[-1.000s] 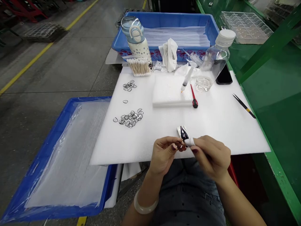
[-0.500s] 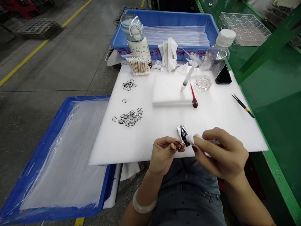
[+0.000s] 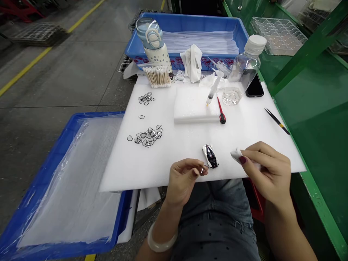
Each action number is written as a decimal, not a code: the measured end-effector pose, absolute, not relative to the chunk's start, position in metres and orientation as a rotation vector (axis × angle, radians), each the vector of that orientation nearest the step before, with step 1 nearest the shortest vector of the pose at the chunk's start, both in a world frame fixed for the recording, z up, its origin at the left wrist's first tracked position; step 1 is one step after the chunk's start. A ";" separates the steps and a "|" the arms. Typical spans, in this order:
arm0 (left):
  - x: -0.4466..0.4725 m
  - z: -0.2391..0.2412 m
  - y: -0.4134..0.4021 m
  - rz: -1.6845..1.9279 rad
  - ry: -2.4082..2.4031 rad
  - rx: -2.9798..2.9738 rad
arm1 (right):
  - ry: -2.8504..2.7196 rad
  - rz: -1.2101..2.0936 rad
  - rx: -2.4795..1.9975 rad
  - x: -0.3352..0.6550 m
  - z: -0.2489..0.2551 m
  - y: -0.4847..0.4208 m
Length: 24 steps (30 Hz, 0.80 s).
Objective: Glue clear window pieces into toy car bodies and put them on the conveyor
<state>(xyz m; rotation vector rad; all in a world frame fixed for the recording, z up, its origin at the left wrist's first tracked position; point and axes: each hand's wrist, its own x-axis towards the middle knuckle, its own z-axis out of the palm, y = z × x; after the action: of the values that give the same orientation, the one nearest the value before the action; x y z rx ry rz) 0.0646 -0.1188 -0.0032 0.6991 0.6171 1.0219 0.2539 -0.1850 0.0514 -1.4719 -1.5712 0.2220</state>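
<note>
White sheeting tops the table (image 3: 244,127), with green metalwork (image 3: 310,87) rising to the right of both grips. Nearest, the left grip (image 3: 181,183) is pinched nearly closed on a small dark piece (image 3: 202,170), mostly hidden, so its outline is hard to make out. Off to its right, the right grip (image 3: 268,168) is closed on a white wad (image 3: 236,155), cloth or tissue, held clear of everything else.

Between the two grips lies a black-and-white toy car (image 3: 210,156), flat on the table. It sits just beyond and to the right of the left grip, clearly the nearer hand; whether the two touch is hard to tell. Its long axis runs away from the person, the far end leaning toward the left grip's side, the near end pointing toward the right.

Farther out, beyond the left grip and to its left, are scattered black loops (image 3: 153,134). Straight beyond stands a foam block (image 3: 194,105), with a red-handled tool (image 3: 222,117) along its right side. Tweezers (image 3: 277,121) lie beyond the right grip, slightly rightward.
</note>
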 end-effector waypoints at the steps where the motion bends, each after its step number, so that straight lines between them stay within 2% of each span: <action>1: 0.059 -0.003 -0.118 1.043 0.648 0.774 | -1.550 0.288 -1.515 0.255 0.045 -0.186; 7: 0.048 -0.006 -0.116 1.198 1.114 1.682 | -1.630 0.556 -1.744 0.246 0.013 -0.186; 11: 0.067 -0.009 -0.119 1.270 1.056 2.205 | -1.541 0.539 -1.715 0.243 0.010 -0.179; 17: 0.081 -0.019 -0.125 1.228 0.993 2.318 | -1.462 0.523 -1.722 0.244 0.006 -0.167; 24: 0.074 -0.015 -0.120 1.041 1.097 2.111 | -1.543 0.576 -1.806 0.245 0.007 -0.165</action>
<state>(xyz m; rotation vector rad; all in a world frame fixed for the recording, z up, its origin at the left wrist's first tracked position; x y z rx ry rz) 0.0741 -0.1201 -0.0155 2.1113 1.0972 1.0406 0.2452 -0.1650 0.0065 -1.8058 -1.5429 0.5764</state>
